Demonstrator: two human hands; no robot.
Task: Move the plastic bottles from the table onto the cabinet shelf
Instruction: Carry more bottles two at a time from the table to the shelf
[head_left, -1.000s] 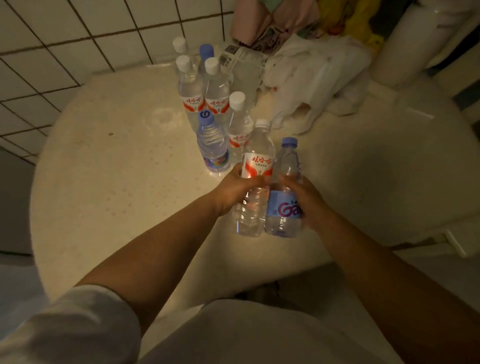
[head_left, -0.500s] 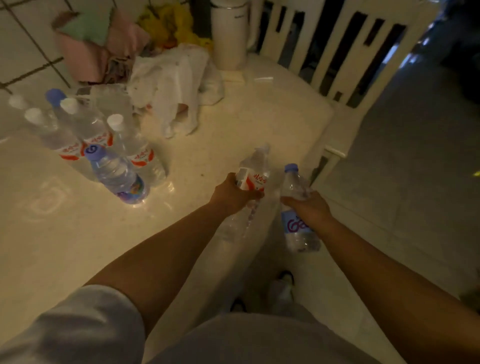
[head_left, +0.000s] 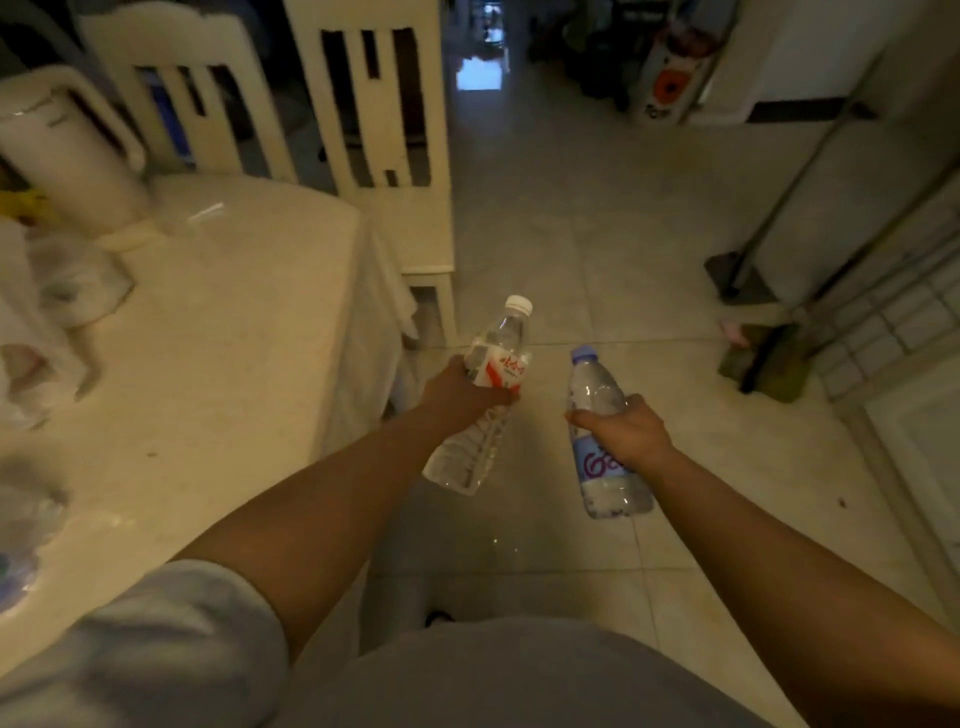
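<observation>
The left hand (head_left: 462, 387) has its grip wrapped round the middle of a clear water bottle with a white cap and red-and-white label (head_left: 480, 400), tilted with the cap leaning away. The right hand (head_left: 626, 431) grasps a clear water bottle with a pale blue cap and blue label (head_left: 602, 441), near the first but apart from it. Both bottles are held in the air above the tiled floor (head_left: 571, 249), to the right of the cream worktop (head_left: 223, 332). Two cream chairs (head_left: 374, 130) stand beyond the worktop's far edge.
</observation>
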